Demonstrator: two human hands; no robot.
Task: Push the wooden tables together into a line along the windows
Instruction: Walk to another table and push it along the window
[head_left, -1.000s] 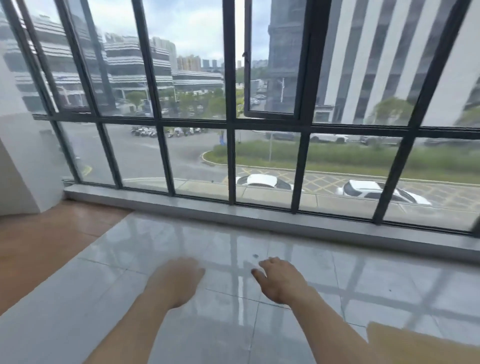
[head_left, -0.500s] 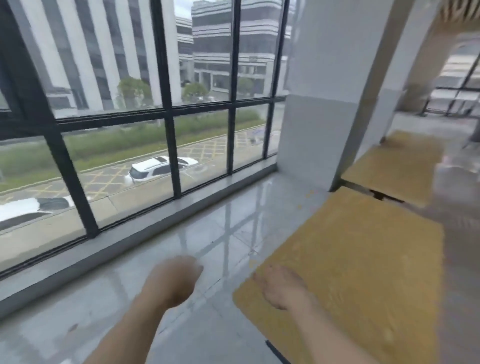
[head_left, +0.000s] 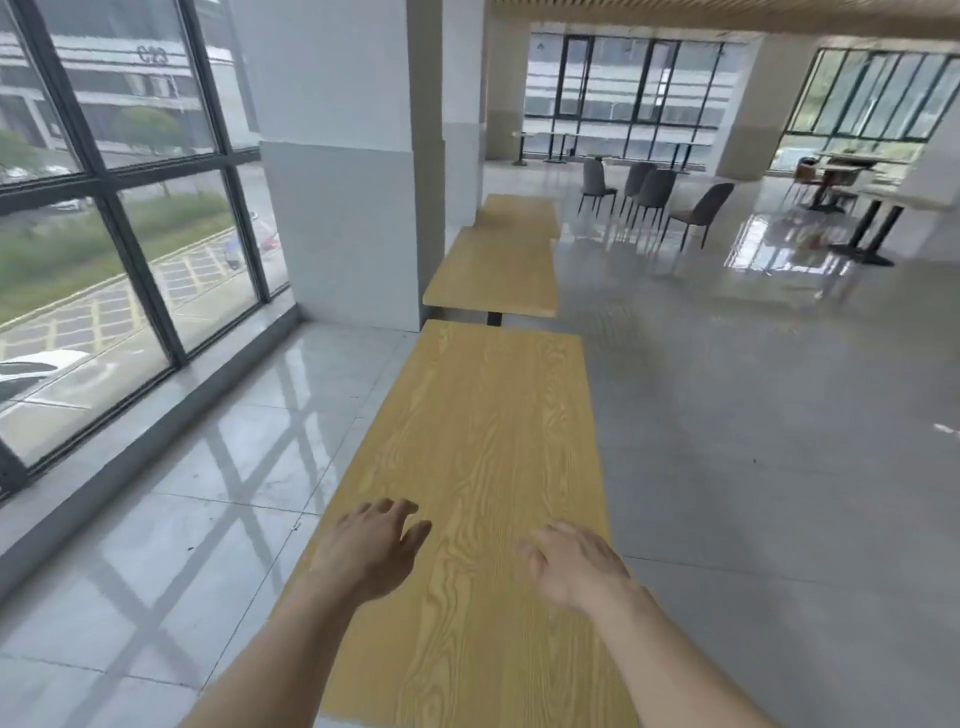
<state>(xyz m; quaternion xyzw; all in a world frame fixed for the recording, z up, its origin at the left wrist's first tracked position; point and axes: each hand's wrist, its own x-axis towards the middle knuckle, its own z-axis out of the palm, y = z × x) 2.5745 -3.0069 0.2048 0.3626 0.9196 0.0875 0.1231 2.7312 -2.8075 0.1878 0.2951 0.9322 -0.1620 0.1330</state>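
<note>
Head view, near table: the nearest wooden table (head_left: 488, 467) fills the lower middle of the picture, and its long axis runs away from the person toward the white column (head_left: 337, 171).
Head view, other tables: a second table (head_left: 493, 273) stands beyond it, apart by a narrow gap where a dark leg shows, and a third table (head_left: 519, 214) lies behind the second; I cannot tell if these two touch.
Head view, windows: the windows (head_left: 119, 208) run along the left side, and a strip of pale floor tiles (head_left: 218, 467) lies between them and the near table.
Head view, direction: the far short end of the near table points at the second table, but it sits shifted a little to the right of it, so the line is not yet straight.
Head view, left hand: the left hand (head_left: 371, 551) is over the left part of the top with loose, spread fingers and grasps nothing; whether it touches the wood I cannot tell.
Head view, right hand: the right hand (head_left: 579, 564) is over the right part near the edge, fingers also relaxed and empty, a little blurred.
Step in hand: I judge the person is about to set both palms on the table and push.
How to do it well: press evenly with both hands and push along the long axis, with a little more force from the right so the far end swings left to meet the second table squarely.
</note>
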